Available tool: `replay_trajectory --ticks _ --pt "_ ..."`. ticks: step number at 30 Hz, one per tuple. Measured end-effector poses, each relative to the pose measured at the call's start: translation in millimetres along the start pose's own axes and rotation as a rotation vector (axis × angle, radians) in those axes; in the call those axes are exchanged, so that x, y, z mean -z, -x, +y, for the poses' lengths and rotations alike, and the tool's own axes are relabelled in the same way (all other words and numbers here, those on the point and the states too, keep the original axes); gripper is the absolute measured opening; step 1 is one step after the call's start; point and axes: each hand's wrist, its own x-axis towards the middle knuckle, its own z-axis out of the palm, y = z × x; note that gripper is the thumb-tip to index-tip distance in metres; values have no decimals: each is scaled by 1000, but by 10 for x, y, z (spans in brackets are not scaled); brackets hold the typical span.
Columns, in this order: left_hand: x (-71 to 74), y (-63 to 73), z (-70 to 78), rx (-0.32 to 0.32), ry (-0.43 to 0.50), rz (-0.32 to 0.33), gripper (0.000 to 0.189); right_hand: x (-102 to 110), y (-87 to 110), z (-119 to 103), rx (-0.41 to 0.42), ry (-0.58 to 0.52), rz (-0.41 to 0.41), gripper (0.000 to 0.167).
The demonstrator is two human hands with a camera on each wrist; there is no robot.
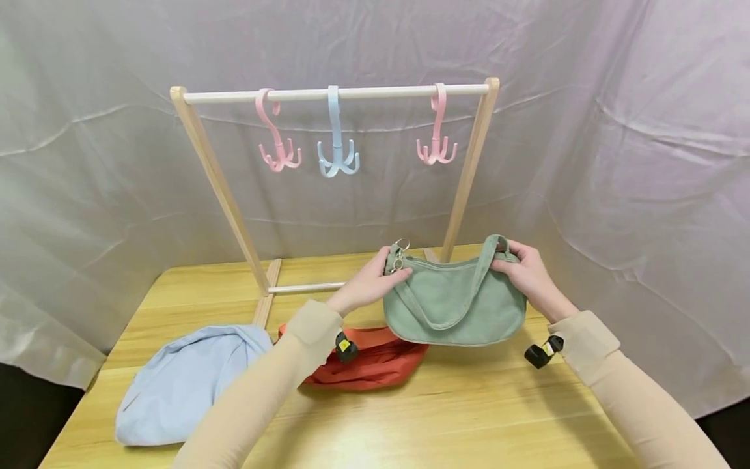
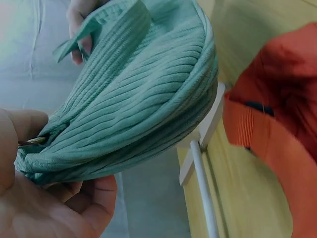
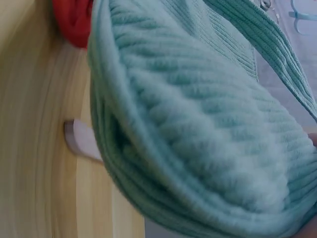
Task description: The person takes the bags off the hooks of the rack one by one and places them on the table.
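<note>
A green corduroy handbag (image 1: pixel 433 303) is held up above the wooden table, its strap drooping across the front. My left hand (image 1: pixel 373 277) pinches its left end beside the metal rings (image 1: pixel 398 263); in the left wrist view the thumb and fingers of that hand (image 2: pixel 54 208) close round the ribbed cloth. At the bag's other top corner, my right hand (image 1: pixel 530 277) grips the cloth near the strap's end. The bag (image 3: pixel 198 114) fills most of the right wrist view, where only a sliver of the hand shows at the right edge.
Behind the bag stands a wooden rack with a white rail (image 1: pixel 222 97). From it hang a pink hook (image 1: pixel 278 146), a blue hook (image 1: pixel 336 137) and another pink hook (image 1: pixel 436 133). A red bag (image 1: pixel 381 365) and a light blue bag (image 1: pixel 187 384) lie on the table (image 1: pixel 463 417).
</note>
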Motion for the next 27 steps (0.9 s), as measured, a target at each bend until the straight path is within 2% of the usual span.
replay_trajectory --ticks 4,8,15,19,22,27 --pt "-91 -14 40 3 14 -34 55 73 -6 56 20 112 26 22" --pt "-190 -29 81 8 42 -71 60 146 -12 147 50 229 13 26" --pt "-422 -103 115 -39 25 -122 63 241 -13 323 64 411 6 15" --pt "-554 -134 102 -38 24 -138 66 274 -12 433 79 495 15 12" --pt "-630 -134 84 -36 -7 -148 65 287 -9 511 72 547 23 11" --pt "-714 -121 37 -28 -110 -163 58 303 -4 630 72 611 28 10"
